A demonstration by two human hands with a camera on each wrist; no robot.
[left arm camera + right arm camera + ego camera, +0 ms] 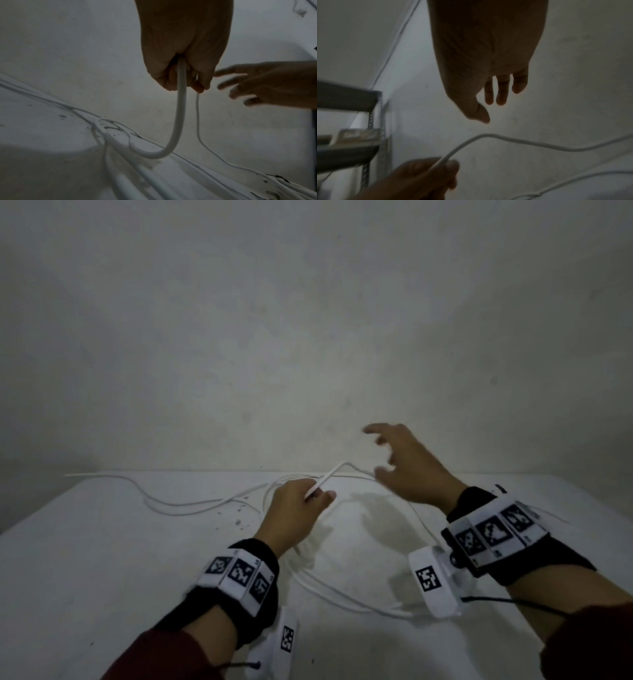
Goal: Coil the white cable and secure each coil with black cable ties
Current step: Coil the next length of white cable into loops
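At frame centre, the left hand [294, 508] grips a thin white cable [191, 503] strewn across the white table [102, 559]; the right hand [407, 467] hovers nearby, fingers spread, empty.

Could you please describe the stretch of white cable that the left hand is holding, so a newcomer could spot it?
Start at the white table, where white cable sprawls loosely. Near its far edge the left hand pinches one stretch. Unlike the rest, it rises off the table.
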